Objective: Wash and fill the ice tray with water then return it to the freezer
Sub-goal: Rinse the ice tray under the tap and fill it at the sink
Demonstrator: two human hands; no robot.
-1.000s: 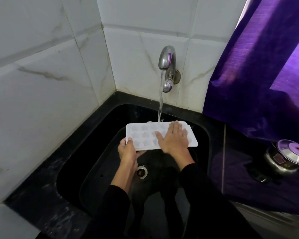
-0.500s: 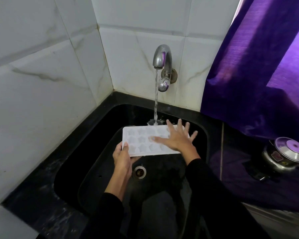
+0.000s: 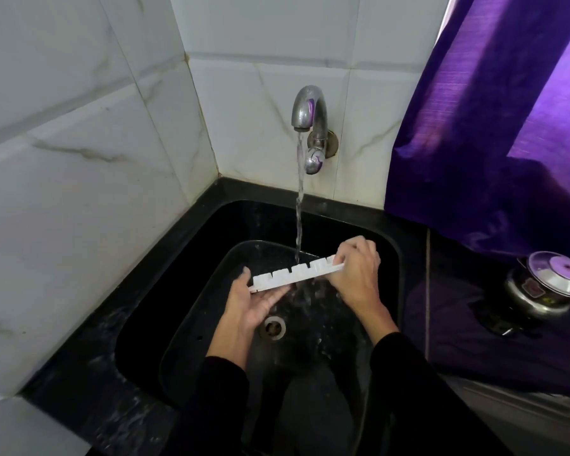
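White marble-veined tile wall fills the frame from 9 o'clock round to 12 o'clock, meeting in a corner. Purple curtain hangs from 1 to 3 o'clock. Black counter runs along the wall base; black sink is set into it, centre of frame, with a round metal drain at the basin floor.

Steel tap on the wall at 12 o'clock of the sink, running: water stream falls straight down and strikes the tray's upper edge.

Steel cooker with glass lid sits on the counter at 3 o'clock, well apart from the sink.

Ice tray, white, held over the basin above the drain, turned on edge so only its long side and cell undersides show; right end higher than left.

Left hand at the tray's 8 o'clock end, palm up, fingers largely extended beneath the edge, thumb behind; supports rather than clamps. Right hand at the 2 o'clock end, fingers curled over the tray end, gripping it. Black sleeves on both forearms.
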